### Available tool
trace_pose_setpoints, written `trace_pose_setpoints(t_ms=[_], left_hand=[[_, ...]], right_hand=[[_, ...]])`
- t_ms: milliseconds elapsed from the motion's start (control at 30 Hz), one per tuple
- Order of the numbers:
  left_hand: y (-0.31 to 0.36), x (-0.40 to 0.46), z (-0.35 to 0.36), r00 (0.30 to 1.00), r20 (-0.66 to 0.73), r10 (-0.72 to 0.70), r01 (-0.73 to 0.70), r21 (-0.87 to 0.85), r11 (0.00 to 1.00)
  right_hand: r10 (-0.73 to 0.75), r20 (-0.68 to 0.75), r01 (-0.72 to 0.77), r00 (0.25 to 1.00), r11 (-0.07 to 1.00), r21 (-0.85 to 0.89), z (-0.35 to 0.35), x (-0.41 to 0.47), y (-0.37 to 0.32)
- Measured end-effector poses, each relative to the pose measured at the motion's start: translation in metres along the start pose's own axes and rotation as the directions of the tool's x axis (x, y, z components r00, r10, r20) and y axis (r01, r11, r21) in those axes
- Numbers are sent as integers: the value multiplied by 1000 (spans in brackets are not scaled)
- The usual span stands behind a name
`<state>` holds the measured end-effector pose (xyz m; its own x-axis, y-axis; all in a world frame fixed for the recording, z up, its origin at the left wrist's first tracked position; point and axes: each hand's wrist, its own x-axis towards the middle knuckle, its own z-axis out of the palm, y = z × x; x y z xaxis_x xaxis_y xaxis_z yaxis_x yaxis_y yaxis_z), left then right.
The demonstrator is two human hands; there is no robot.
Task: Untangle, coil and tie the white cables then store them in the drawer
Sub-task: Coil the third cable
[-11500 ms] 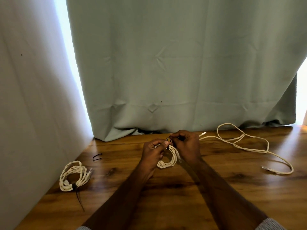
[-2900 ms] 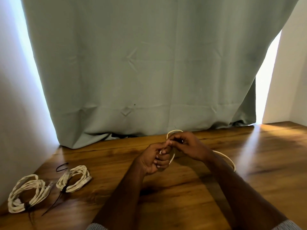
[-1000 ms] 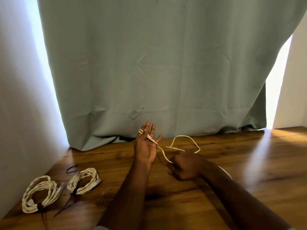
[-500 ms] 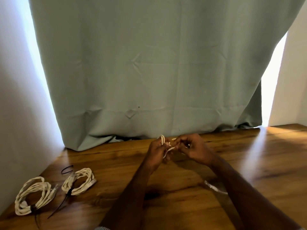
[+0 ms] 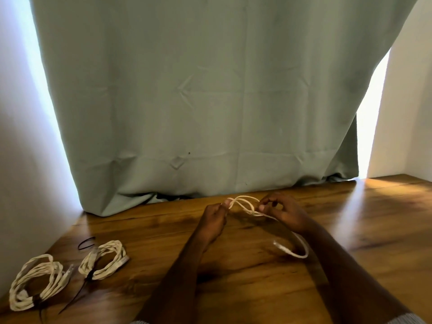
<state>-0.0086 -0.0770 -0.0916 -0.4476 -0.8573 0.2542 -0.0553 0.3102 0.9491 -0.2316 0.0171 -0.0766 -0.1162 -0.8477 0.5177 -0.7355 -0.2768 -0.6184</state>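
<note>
Head view takes in a grey-green curtain [image 5: 198,101] hanging across twelve o'clock, its hem bunched on a glossy wooden table [image 5: 362,230] that fills the lower half. From six o'clock two bare forearms reach toward the middle. The left hand [image 5: 214,218] has its fingers curled, pinching one end of a small loop of white cable [image 5: 243,205] held above the wood. The right hand [image 5: 284,212], just at three o'clock of the left one, grips the other side of that loop between thumb and bent fingers. From under the right hand the rest of the cable trails toward five o'clock, curves round beside the wrist and ends in a pale plug [image 5: 281,245] lying on the table. Over at eight o'clock lie two finished coils, each cinched with a black tie: the larger coil [image 5: 35,281] near the edge, the smaller coil [image 5: 102,259] just beside it. A loose black tie [image 5: 86,242] rests at eleven o'clock of the smaller coil.
</note>
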Motion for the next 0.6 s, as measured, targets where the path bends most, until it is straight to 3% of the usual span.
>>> trace_pose_setpoints(t_ms=[167,300,400,500,600], left_hand=[[-12,9,-7,985,-170,-30,35,26,999],[-14,13,-5,976,-219,-14,25,47,999],[-12,11,-2,974,-225,10,13,101,995],[-17,13,0,977,-213,11,20,141,990],[-23,14,-1,985,-149,83,-60,154,986]], right_hand=[[69,237,-51,969,995,-83,-15,2,-1],[215,453,-318,865,934,165,-8,0,-16],[256,576,-438,777,877,201,-5,1,-25],[228,598,-415,768,889,193,0,1,-31],[237,467,-457,852,770,445,2,2,-30]])
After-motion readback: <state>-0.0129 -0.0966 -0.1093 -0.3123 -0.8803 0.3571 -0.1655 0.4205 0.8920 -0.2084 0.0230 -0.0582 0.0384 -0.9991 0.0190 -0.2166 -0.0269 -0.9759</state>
